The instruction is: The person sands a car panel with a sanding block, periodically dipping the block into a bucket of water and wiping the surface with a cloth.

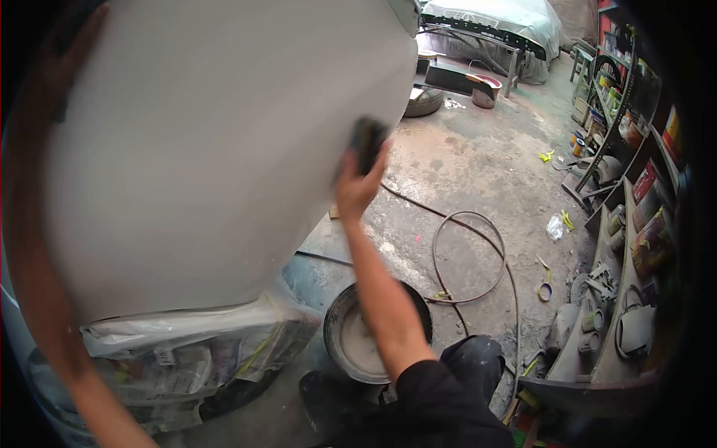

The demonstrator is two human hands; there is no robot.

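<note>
A large car body panel [224, 149] coated in flat grey primer fills the left and middle of the view. My right hand [357, 187] reaches up to the panel's right edge and grips a dark sanding block [367, 142], pressed against the surface. My left arm runs up the left edge of the view, and my left hand [78, 41] lies near the panel's top left. It is blurred, so its fingers cannot be made out. My dark-trousered knee [470, 358] is bent below.
A round bucket [337, 336] with grey liquid stands on the concrete floor under my right forearm. A hose [470, 254] loops across the floor. Plastic and newspaper masking [194, 351] hangs below the panel. Cluttered shelves [620, 224] line the right. A covered car [493, 26] and a tyre [426, 101] sit at the back.
</note>
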